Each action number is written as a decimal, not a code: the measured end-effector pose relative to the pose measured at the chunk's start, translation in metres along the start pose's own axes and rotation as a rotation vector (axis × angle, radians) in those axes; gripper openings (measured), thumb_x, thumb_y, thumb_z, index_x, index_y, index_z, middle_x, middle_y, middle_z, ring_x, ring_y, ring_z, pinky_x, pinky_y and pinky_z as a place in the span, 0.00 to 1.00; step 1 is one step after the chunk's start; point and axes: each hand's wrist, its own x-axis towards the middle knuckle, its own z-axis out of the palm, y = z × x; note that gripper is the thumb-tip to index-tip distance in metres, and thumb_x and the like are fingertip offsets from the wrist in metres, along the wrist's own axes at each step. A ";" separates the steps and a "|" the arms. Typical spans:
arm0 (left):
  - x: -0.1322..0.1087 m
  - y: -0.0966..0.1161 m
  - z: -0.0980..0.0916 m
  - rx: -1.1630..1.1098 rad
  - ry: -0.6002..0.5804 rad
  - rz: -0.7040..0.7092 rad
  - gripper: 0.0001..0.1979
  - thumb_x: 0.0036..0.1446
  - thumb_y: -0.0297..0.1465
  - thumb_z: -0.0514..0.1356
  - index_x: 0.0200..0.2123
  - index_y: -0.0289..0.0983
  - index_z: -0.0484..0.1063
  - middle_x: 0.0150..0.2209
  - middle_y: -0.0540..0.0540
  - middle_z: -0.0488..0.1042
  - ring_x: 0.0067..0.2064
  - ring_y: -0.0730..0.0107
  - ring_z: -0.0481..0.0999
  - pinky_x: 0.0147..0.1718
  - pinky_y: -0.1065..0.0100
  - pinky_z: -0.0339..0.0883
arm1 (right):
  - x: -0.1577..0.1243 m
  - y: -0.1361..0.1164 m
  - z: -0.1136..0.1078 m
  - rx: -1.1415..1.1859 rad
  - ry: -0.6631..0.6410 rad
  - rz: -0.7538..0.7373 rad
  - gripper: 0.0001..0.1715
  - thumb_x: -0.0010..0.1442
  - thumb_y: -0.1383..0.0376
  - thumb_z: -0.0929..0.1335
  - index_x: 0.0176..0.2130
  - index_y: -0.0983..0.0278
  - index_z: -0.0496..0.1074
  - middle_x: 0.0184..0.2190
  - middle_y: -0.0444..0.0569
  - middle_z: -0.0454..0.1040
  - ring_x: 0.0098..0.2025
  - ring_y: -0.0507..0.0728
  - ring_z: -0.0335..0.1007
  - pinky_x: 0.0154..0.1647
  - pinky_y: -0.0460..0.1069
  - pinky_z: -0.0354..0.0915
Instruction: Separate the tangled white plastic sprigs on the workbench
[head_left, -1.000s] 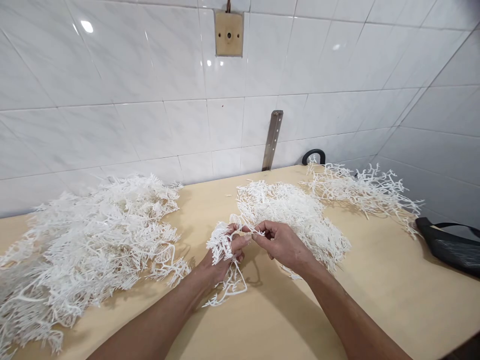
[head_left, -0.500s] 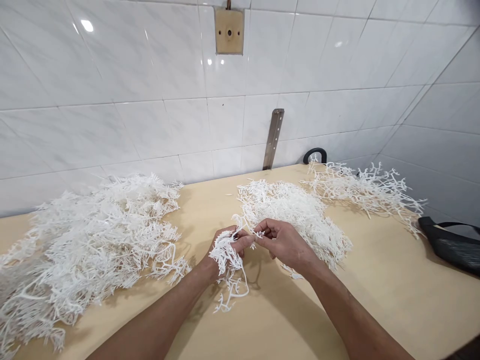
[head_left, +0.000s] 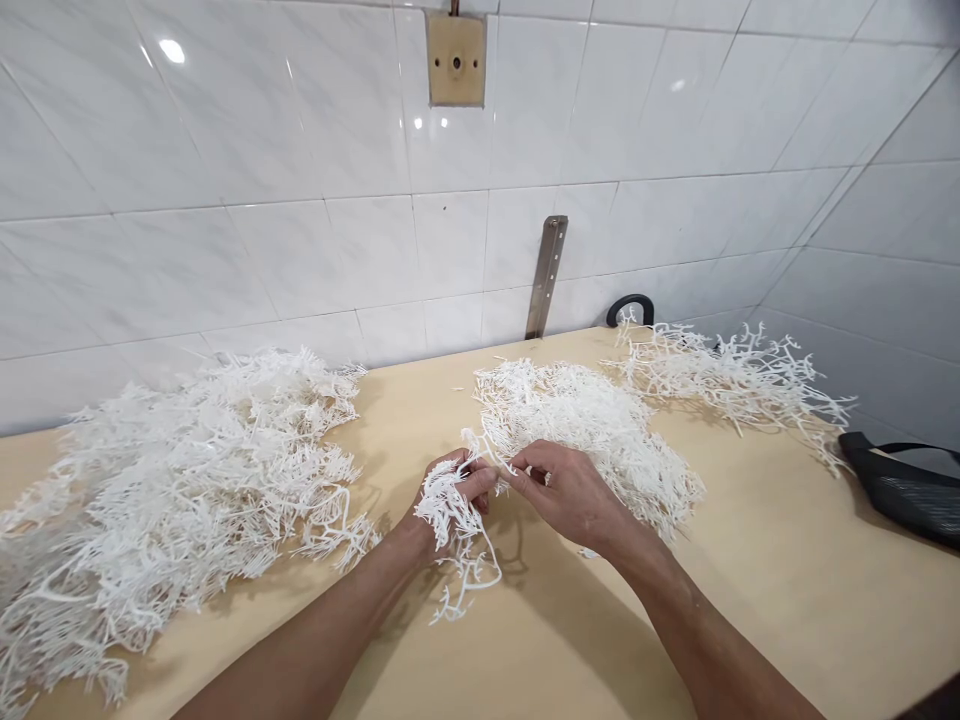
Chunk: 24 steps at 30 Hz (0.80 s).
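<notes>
A white branched plastic sprue [head_left: 450,508], thick with thin prongs, hangs from my left hand [head_left: 478,484]. The fingers of that hand are closed round it, thumb on top, and a curved, forked end dangles below the wrist. My right hand [head_left: 574,488] pinches a branch of the same sprue with thumb and forefinger, right beside the left thumb. Exactly what sits between the right fingertips is too small to see. Just behind my right hand lies a heap of short, loose white plastic pieces [head_left: 585,410].
To the left spreads a large pile of prong-covered white sprues [head_left: 210,480]. Mostly bare branches [head_left: 720,375] lie at the back right. A black bag [head_left: 904,495] rests on the table [head_left: 795,580] at the right. A metal strip [head_left: 547,277] leans against the tiled wall.
My right hand's fingertips have shifted slightly left and down, closer to the left thumb. The left hand and the sprue have barely moved.
</notes>
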 end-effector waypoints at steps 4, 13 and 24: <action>-0.001 0.002 0.003 0.002 0.006 0.008 0.15 0.47 0.40 0.71 0.27 0.35 0.72 0.19 0.52 0.67 0.21 0.76 0.65 0.22 0.73 0.55 | -0.001 0.001 0.000 -0.002 -0.004 -0.016 0.15 0.63 0.54 0.67 0.32 0.60 0.77 0.31 0.49 0.76 0.31 0.56 0.68 0.34 0.51 0.62; -0.001 0.005 0.005 0.005 -0.003 -0.014 0.18 0.43 0.41 0.72 0.32 0.34 0.74 0.19 0.53 0.68 0.21 0.76 0.65 0.22 0.73 0.56 | -0.002 -0.005 -0.002 0.055 0.058 0.011 0.11 0.62 0.63 0.65 0.30 0.62 0.74 0.26 0.45 0.74 0.27 0.52 0.65 0.29 0.48 0.61; -0.007 0.012 0.007 0.141 -0.026 -0.028 0.17 0.45 0.40 0.71 0.28 0.34 0.71 0.19 0.54 0.65 0.20 0.78 0.61 0.20 0.73 0.53 | 0.000 -0.008 -0.001 0.065 0.005 0.155 0.12 0.61 0.61 0.65 0.30 0.62 0.75 0.23 0.42 0.72 0.25 0.52 0.65 0.27 0.47 0.58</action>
